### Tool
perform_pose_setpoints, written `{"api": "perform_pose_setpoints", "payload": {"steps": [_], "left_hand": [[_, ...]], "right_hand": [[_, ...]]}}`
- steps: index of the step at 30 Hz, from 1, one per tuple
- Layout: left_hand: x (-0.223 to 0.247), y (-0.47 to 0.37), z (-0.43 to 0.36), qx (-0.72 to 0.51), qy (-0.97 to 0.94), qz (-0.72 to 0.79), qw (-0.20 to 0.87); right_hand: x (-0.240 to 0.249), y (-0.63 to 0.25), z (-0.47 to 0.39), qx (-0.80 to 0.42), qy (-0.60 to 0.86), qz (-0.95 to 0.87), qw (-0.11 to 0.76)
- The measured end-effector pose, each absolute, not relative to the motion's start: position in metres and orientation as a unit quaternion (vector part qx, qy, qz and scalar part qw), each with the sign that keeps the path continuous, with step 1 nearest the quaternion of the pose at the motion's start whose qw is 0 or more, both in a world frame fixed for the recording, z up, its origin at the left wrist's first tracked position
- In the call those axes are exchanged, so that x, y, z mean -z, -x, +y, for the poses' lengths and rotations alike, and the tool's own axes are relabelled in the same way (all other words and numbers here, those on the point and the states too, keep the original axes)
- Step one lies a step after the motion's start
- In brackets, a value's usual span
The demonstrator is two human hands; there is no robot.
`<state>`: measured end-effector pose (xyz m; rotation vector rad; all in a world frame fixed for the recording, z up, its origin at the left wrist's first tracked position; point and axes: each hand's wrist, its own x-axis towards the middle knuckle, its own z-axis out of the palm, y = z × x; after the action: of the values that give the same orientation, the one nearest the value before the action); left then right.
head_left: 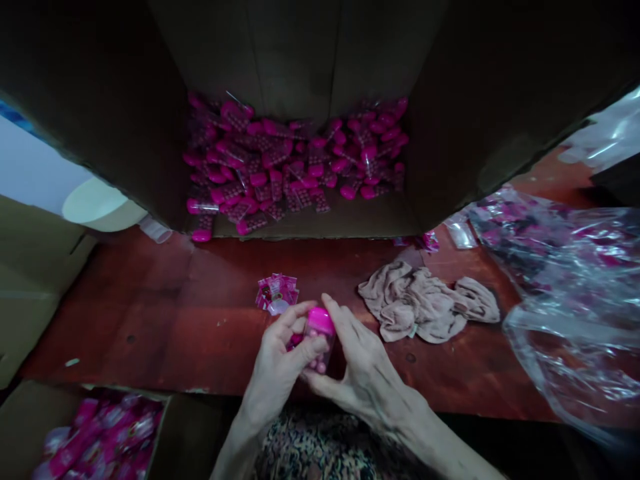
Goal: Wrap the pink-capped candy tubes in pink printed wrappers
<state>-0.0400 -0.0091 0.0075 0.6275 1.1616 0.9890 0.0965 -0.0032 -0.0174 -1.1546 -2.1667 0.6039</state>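
Squarely between the two hands sits a small clear plastic container with a bright pink cap [321, 321], pink balls showing through its wall. It is roughly upright, cap away from the wearer. The left hand [275, 367] is partly closed around its side, thumb laid across the front, probably to steady it. The right hand [373, 370] is more open, its fingers reaching along the other side and its thumb near the base, perhaps to stop it tipping. Something darker pink shows by the left fingers; whether it is held separately is unclear.

Just beyond the left hand, a small pile of pink printed packets [284, 287] lies on the red wooden table [170, 313], apparently put there for short reach. Beyond the right hand, a crumpled beige cloth [405, 303] seems pushed aside to leave working room. Farther ahead of both hands, a large brown cardboard box [335, 223] opens towards them, which likely keeps its many pink-capped containers [270, 153] within view. Well right of the hands is a clear plastic bag [565, 327]; low on the left, a smaller cardboard box [187, 433] holds pink packaging [107, 433].
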Motion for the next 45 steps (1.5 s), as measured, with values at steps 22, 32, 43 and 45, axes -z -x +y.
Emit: {"api": "perform_pose_setpoints", "payload": {"steps": [22, 32, 43, 45], "left_hand": [[0.027, 0.108, 0.006, -0.681, -0.100, 0.539, 0.485], [0.024, 0.105, 0.034, -0.721, -0.036, 0.523, 0.454], [0.028, 0.079, 0.098, -0.752, -0.059, 0.499, 0.427], [0.030, 0.064, 0.111, -0.744, -0.097, 0.488, 0.446]], "right_hand": [[0.037, -0.012, 0.056, -0.198, 0.518, -0.793, 0.253], [0.055, -0.015, 0.074, -0.243, 0.492, -0.779, 0.301], [0.045, -0.039, 0.077, -0.233, 0.541, -0.674, 0.447], [0.045, -0.056, 0.074, -0.229, 0.566, -0.634, 0.476]]}}
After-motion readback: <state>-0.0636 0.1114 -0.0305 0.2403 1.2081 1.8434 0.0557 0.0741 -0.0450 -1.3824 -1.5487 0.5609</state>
